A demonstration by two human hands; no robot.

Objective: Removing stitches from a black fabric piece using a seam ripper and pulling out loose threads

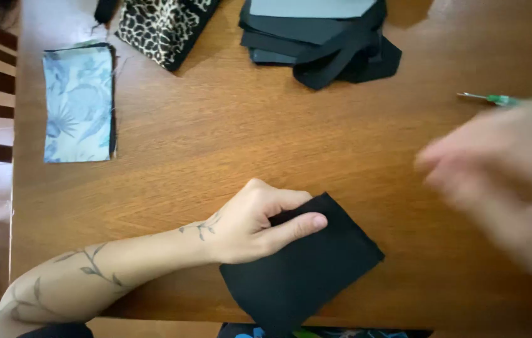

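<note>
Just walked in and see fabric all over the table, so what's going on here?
A person sits at a wooden table. Their left hand grips the edge of a black fabric piece lying near the table's front. Their right hand is blurred above the table, holding nothing visible. Farther back lie a stack of dark fabric pieces, a leopard-print piece, a blue leaf-print piece and a green-handled tool.

The left hand [250,222] is bare, with no ring or watch showing; a fine-line tattoo of a leafy vine runs along the forearm, one small sprig reaching the wrist; a dark sleeve edge shows near the elbow; the right hand [503,181] is bare too, blurred, its details unreadable.
</note>
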